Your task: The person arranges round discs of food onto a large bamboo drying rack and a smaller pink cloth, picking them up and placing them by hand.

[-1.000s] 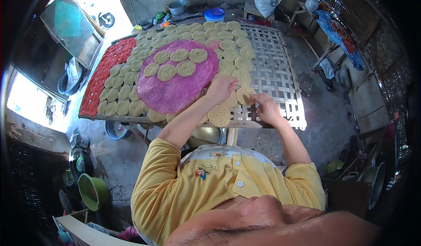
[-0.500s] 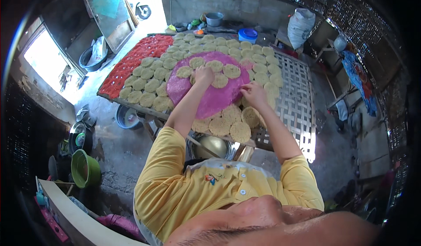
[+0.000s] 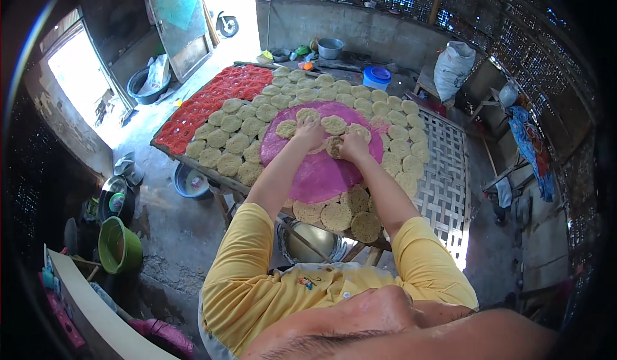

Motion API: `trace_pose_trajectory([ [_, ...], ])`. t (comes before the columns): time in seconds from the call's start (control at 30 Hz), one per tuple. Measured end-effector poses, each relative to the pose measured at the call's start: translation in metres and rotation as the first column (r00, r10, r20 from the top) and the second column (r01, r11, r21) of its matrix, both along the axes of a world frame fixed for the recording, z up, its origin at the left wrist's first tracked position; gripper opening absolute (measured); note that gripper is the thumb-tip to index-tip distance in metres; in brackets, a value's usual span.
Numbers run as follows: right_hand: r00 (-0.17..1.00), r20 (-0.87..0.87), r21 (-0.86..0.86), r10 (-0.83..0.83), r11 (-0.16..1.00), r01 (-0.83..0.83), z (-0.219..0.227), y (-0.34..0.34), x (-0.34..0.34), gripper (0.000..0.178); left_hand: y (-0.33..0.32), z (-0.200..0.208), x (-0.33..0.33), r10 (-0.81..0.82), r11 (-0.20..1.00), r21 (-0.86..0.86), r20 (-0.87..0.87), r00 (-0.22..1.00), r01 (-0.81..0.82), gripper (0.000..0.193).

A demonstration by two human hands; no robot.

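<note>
1. Far left of the fingers, down on the floor, is a green tub (image 3: 121, 251).
2. Closer in, but well left of the fingers, red rounds (image 3: 209, 106) sit close together on the far left part of the rack.
3. Next to them, between the red rounds and the fingers, are rows of tan rounds (image 3: 238, 143). Many touch. This side looks done to me.
4. Under the fingers is a big pink sheet (image 3: 315, 179). It lies on top of some tan rounds. A few loose rounds (image 3: 286, 129) sit on it, one just left of the fingers and some just past them.
5. The left hand (image 3: 310, 134) is over the sheet. Its fingers bend down by a loose round. I cannot tell if they grip it or only touch it.
6. The right hand (image 3: 354, 146) is just beside it. Its fingers seem to pinch the edge of a darker round (image 3: 333, 147), which is between the two hands, over the sheet.
7. Past the fingers, far behind the rack, is a bucket with a blue lid (image 3: 376, 79).
8. Right of the fingers, more tan rounds lie in rows. Then the slats of the woven rack (image 3: 442, 167) show. Most of the rack is covered, so I think much is done. The few rounds on the sheet look like what is left.
</note>
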State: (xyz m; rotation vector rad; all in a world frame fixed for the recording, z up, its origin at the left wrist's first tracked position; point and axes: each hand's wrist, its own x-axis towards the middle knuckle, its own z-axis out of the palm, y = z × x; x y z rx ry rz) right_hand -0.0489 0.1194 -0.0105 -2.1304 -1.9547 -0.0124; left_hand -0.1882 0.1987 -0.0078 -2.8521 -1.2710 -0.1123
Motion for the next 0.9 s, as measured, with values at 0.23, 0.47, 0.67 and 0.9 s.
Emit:
trace_pose_trajectory([
  [0.23, 0.991, -0.119, -0.216, -0.061, 0.976, 0.034, 0.0, 0.021, 0.016, 0.039, -0.006, 0.021, -0.014, -0.007, 0.962, -0.271, 0.124, 0.992, 0.041, 0.028],
  [0.47, 0.961, -0.255, -0.01, 0.103, 0.994, -0.109, -0.005, 0.014, 0.02, 0.04, -0.002, 0.018, -0.017, -0.084, 0.953, -0.277, 0.142, 0.986, 0.121, 0.029],
  [0.67, 0.887, -0.459, 0.05, 0.049, 0.998, -0.03, 0.01, -0.014, 0.011, 0.041, -0.004, 0.01, -0.019, -0.074, 0.982, -0.161, 0.149, 0.986, 0.099, 0.03],
  [0.9, 0.572, -0.811, 0.122, 0.122, 0.992, -0.038, 0.038, -0.088, 0.037, 0.026, 0.001, 0.016, -0.022, -0.113, 0.966, -0.228, 0.07, 0.991, 0.126, 0.027],
])
